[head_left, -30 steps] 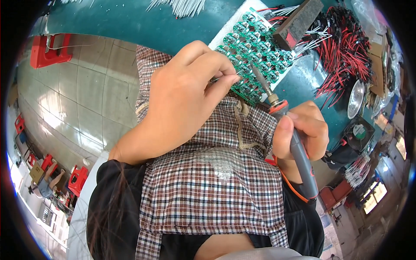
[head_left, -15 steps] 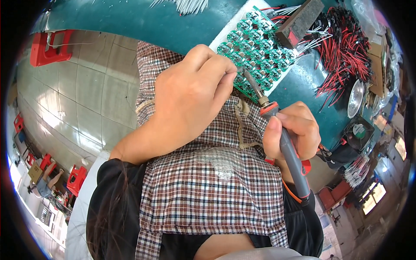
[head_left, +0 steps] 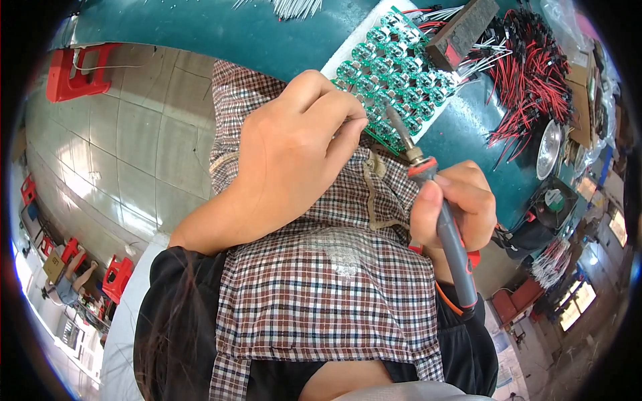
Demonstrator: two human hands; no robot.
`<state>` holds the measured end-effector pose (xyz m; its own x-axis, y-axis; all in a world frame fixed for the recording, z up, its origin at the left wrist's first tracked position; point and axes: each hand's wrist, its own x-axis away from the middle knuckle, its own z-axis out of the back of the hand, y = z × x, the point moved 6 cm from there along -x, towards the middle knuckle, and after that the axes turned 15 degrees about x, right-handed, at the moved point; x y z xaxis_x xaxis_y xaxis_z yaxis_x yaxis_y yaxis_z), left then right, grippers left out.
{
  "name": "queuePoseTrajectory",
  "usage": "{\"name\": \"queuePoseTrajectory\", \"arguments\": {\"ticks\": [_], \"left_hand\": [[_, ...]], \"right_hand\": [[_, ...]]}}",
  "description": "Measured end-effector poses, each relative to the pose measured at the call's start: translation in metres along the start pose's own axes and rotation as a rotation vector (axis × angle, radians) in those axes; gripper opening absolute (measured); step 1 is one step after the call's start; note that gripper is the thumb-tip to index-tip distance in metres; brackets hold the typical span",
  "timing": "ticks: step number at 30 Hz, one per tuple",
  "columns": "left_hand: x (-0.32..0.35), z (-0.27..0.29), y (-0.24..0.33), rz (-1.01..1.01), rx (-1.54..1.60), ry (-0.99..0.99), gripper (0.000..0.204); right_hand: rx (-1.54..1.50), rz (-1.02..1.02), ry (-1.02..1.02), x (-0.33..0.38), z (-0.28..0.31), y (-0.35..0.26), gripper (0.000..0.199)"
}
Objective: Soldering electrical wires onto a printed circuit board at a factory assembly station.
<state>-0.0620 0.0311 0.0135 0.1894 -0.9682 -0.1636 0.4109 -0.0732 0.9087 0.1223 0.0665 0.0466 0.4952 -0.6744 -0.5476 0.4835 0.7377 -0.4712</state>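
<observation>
My right hand [head_left: 476, 204] grips the grey handle of a soldering iron [head_left: 455, 250]. Its metal tip points up and left, over a panel of green circuit boards [head_left: 401, 63]; I cannot tell whether it touches them. The panel, made of several small round boards, lies on a white pad [head_left: 349, 50] at the table's near edge. At the panel's lower left, my left hand [head_left: 294, 144] is closed in a pinch, thumb against forefinger. Whatever sits between those fingertips is hidden or too small to name.
A dark rectangular bar [head_left: 463, 33] lies across wires beside the panel. To its right sprawls a pile of red and black wires [head_left: 528, 93], with a metal bowl [head_left: 548, 150] nearby. White wires [head_left: 297, 7] lie at the table's far side. A red stool [head_left: 80, 72] stands at left.
The soldering iron and my right hand have shifted slightly right, and the tip now sits a little higher and farther from my left fingertips. My left hand has barely moved.
</observation>
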Motion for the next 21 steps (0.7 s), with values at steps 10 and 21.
{"name": "queuePoseTrajectory", "arguments": {"ticks": [10,21], "left_hand": [[0.013,0.008,0.001,0.014,-0.054,-0.017,0.015],[0.007,-0.01,-0.006,0.005,-0.082,-0.006,0.012]], "right_hand": [[-0.025,-0.005,-0.105,0.005,0.002,-0.012,0.027],[-0.032,-0.003,-0.078,0.012,-0.004,0.004,0.027]]}}
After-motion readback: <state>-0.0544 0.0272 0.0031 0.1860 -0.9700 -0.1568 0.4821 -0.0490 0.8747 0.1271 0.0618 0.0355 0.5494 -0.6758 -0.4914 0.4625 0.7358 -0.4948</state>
